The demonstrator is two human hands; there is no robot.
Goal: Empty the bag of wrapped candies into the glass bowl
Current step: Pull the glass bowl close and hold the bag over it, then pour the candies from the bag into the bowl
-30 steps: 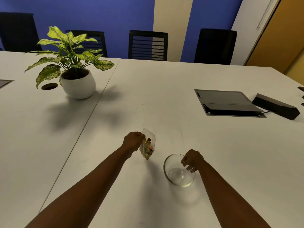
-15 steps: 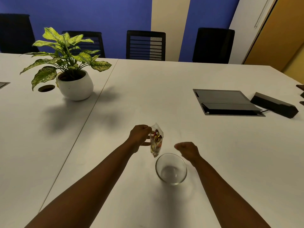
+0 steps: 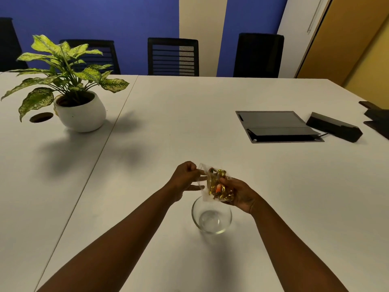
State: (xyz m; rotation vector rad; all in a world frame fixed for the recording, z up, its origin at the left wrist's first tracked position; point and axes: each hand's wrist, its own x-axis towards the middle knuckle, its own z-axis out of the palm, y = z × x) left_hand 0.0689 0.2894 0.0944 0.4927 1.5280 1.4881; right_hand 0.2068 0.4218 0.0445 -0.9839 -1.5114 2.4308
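A small clear bag of wrapped candies [image 3: 217, 185], mostly gold with one orange piece, hangs above the far rim of the glass bowl [image 3: 211, 218]. My left hand [image 3: 186, 179] pinches the bag's left edge between thumb and fingers. My right hand [image 3: 240, 194] cups the bag from the right and below. The bowl stands on the white table [image 3: 189, 123] just in front of both hands, with nothing visible inside it.
A potted plant in a white pot [image 3: 81, 111] stands at the far left beside a round cable hole [image 3: 41, 117]. A grey flip-up cable box [image 3: 277, 126] and a black bar-shaped device [image 3: 333, 127] lie at the right. Black chairs line the far edge.
My right hand let go of the bowl, rose and took hold of the bag from the right. The bag moved right, over the bowl's far rim, and the bowl slid nearer the middle.
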